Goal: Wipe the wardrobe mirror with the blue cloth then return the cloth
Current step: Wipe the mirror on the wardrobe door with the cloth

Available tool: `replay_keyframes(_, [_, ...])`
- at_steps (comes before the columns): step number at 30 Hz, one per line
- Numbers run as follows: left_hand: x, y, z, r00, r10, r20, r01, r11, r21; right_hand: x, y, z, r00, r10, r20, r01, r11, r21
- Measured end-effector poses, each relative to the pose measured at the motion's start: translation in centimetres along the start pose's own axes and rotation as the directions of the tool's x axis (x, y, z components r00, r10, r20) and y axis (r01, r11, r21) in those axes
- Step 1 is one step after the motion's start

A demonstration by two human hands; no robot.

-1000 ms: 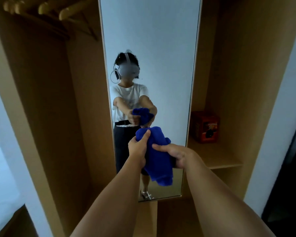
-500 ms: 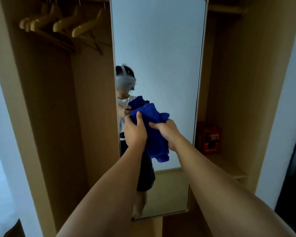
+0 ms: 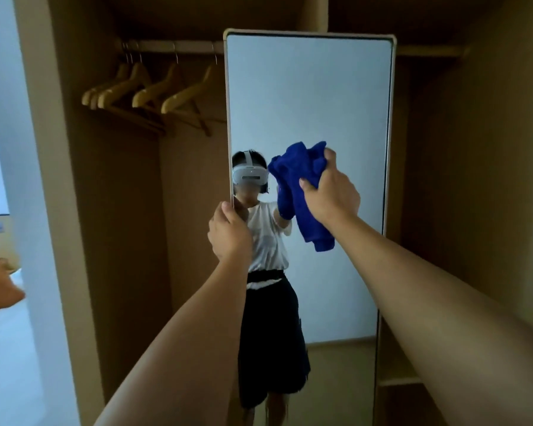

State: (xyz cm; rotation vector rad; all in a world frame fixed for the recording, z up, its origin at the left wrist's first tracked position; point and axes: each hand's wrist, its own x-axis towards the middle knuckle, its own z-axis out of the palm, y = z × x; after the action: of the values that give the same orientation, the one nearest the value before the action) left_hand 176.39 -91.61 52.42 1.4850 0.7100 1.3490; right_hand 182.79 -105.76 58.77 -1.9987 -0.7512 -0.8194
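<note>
A tall, narrow wardrobe mirror (image 3: 308, 96) in a pale wooden frame with rounded corners was seen upright at the middle of an open light-brown wooden wardrobe (image 3: 114, 210). A crumpled bright blue cloth (image 3: 302, 186) was gripped by the right hand (image 3: 330, 192), the fingers curled round its upper bunch, and was held against the glass at about mid-height, right of centre; its loose end hung down below the hand. Whether the cloth was pressed flat to the glass or only close to it could not be told. The left edge of the mirror frame was gripped by the left hand (image 3: 230, 233), the thumb laid up along the frame's edge and the fingers wrapped round behind it, out of sight. Both bare forearms were stretched forward from the lower part of the view. The person's reflection, with a white headset, a white top and dark shorts, was shown in the glass. Four yellowish wooden hangers (image 3: 154, 93) were hung from a rail (image 3: 173, 46) in the wardrobe's left compartment, beside the mirror's upper left.
</note>
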Motion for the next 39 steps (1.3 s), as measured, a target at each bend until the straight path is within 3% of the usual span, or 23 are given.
replay_keyframes(4, [2.4, 0.9, 0.4, 0.999, 0.039, 0.034, -0.037, 0.998, -0.056, 3.2, -2.3, -0.8, 0.988, -0.116, -0.097, 0.112, 0.993, -0.046])
replay_keyframes(10, [5.5, 1.1, 1.7, 0.998, -0.002, 0.064, 0.009, 0.994, -0.113, 6.4, -4.6, -0.5, 0.952, -0.189, -0.242, 0.163, 0.979, -0.124])
replay_keyframes(15, [6.6, 2.9, 2.3, 0.996, -0.041, 0.081, 0.057, 0.977, -0.205, 8.0, -5.2, -0.3, 0.935, -0.205, -0.29, 0.174, 0.976, -0.127])
replay_keyframes(22, [9.1, 3.2, 3.0, 0.997, 0.009, 0.079, 0.009, 0.975, -0.221, 10.7, -6.2, 0.1, 0.901, -0.223, -0.371, 0.198, 0.975, -0.105])
replay_keyframes(32, [11.3, 3.4, 4.8, 0.975, -0.062, 0.212, 0.13, 0.938, -0.322, 13.5, -8.6, 1.9, 0.855, -0.285, -0.433, 0.256, 0.959, -0.124])
replay_keyframes(39, [12.6, 4.3, 5.2, 0.975, -0.071, 0.209, 0.144, 0.924, -0.355, 16.0, -10.7, 1.6, 0.821, -0.317, -0.475, 0.293, 0.948, -0.125])
